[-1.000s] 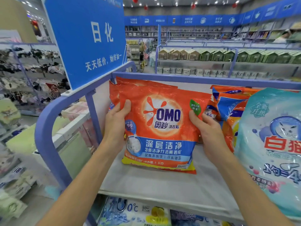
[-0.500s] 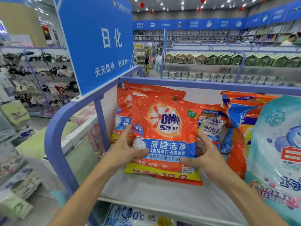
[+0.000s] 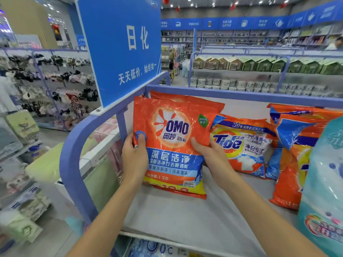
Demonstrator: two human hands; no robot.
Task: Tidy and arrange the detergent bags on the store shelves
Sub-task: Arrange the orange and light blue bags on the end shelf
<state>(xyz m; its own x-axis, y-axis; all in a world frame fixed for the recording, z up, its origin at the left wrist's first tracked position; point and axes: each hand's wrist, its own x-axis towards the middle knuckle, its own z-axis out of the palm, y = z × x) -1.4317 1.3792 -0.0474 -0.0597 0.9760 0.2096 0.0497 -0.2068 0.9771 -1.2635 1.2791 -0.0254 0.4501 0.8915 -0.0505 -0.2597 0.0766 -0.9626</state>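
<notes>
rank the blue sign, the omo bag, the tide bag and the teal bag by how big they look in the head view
1. blue sign
2. omo bag
3. tide bag, partly covered
Unranked: teal bag, cut off by the frame edge and nearest the camera, so its size is unsure.

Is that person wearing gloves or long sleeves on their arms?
No. The left hand and the right hand are bare, with no gloves, rings or watch in view. The left forearm and the right forearm are bare too, with no sleeve showing down to the bottom edge of the picture.
</notes>
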